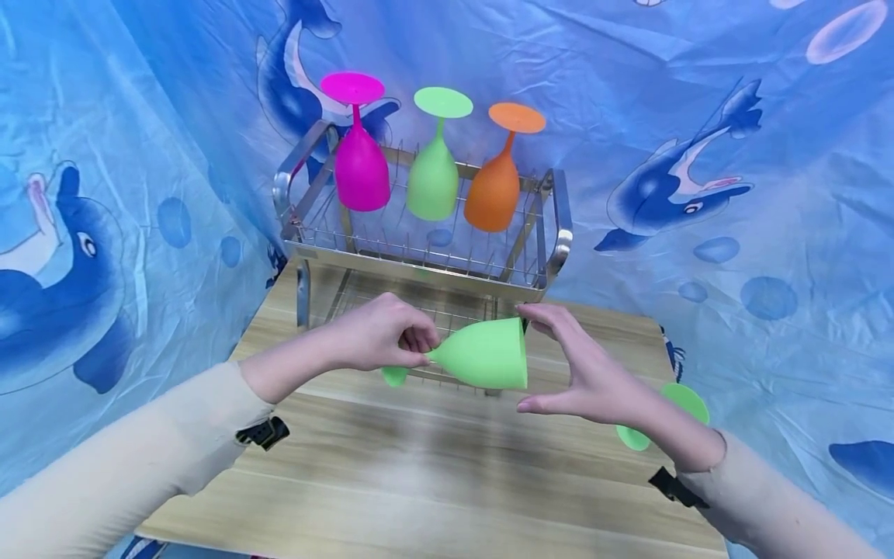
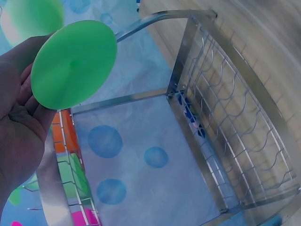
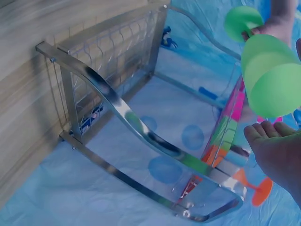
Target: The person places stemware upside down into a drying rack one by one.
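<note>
A green plastic goblet (image 1: pixel 482 355) lies sideways in the air in front of the rack, its mouth facing right. My left hand (image 1: pixel 380 334) pinches its stem between thumb and fingers, and the round foot (image 2: pixel 75 66) shows beside that hand in the left wrist view. Around the goblet's rim, my right hand (image 1: pixel 594 373) is spread with thumb and fingers apart, a small gap from it. Upside down on the upper tier of a metal dish rack (image 1: pixel 391 264) stand a magenta goblet (image 1: pixel 362 175), a second green goblet (image 1: pixel 433 182) and an orange goblet (image 1: pixel 492 194).
Another green goblet (image 1: pixel 687 401) is at the right side of the wooden table (image 1: pixel 419 497), partly hidden by my right forearm. The rack has a lower wire tier near the tabletop. A blue dolphin-print sheet (image 1: pixel 698 295) hangs behind and around the table.
</note>
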A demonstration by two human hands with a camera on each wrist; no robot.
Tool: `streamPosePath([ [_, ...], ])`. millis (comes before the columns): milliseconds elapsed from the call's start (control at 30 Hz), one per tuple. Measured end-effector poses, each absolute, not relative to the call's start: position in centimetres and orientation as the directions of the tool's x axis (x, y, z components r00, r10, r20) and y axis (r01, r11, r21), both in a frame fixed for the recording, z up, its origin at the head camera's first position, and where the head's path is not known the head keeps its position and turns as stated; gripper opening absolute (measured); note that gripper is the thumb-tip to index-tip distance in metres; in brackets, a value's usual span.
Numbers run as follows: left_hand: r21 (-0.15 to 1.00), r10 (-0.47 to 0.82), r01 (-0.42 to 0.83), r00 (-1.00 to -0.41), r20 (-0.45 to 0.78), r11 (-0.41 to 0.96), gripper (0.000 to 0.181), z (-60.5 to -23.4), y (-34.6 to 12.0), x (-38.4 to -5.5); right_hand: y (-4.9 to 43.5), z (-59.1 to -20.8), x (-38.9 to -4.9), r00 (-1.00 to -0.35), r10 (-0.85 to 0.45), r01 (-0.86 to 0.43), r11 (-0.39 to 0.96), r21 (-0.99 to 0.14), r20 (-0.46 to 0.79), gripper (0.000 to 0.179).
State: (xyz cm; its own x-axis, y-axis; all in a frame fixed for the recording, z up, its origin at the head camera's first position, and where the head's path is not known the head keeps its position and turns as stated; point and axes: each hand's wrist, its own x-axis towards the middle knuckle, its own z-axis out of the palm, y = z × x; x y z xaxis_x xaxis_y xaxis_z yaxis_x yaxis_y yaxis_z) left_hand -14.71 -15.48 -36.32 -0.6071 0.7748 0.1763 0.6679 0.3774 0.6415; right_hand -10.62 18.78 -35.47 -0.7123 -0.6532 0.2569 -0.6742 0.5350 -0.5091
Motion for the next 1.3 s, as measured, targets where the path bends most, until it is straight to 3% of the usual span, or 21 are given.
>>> streamPosePath([
  [600, 0.569, 0.798, 0.701, -0.59, 0.122, 0.431, 0.014, -35.4, -15.6, -14.6, 17.1, -37.5, -11.2, -0.683, -0.625, -0.72, 0.493, -0.488, 0.377, 0.097],
  [733, 0.487, 0.762, 0.732, -0.62, 0.186, 0.477, 0.023, -35.3, -16.0, -13.9, 17.1, -38.6, -11.3, -0.697, -0.587, -0.709, 0.48, -0.516, 0.411, 0.095],
  [833, 0.455, 0.696, 0.739, -0.653, 0.299, 0.497, 0.035, -35.2, -16.5, -12.7, 17.0, -39.4, -11.2, -0.716, -0.554, -0.69, 0.465, -0.555, 0.425, 0.094],
  [967, 0.465, 0.614, 0.779, -0.622, 0.485, 0.421, 0.042, -35.8, -16.6, -10.5, 16.9, -40.4, -11.1, -0.752, -0.506, -0.642, 0.417, -0.643, 0.423, 0.093],
  [1100, 0.503, 0.565, 0.801, -0.59, 0.577, 0.323, 0.043, -37.5, -16.2, -8.5, 16.7, -41.3, -10.9, -0.787, -0.46, -0.587, 0.351, -0.73, 0.412, 0.092],
  [1200, 0.588, 0.532, 0.757, -0.635, 0.56, 0.284, 0.043, -39.2, -15.8, -7.1, 16.6, -42.0, -10.9, -0.806, -0.431, -0.556, 0.312, -0.77, 0.406, 0.092],
  [1300, 0.708, 0.494, 0.661, -0.715, 0.494, 0.248, 0.041, -41.4, -15.3, -6.1, 16.4, -42.5, -10.8, -0.816, -0.411, -0.539, 0.284, -0.793, 0.407, 0.091],
])
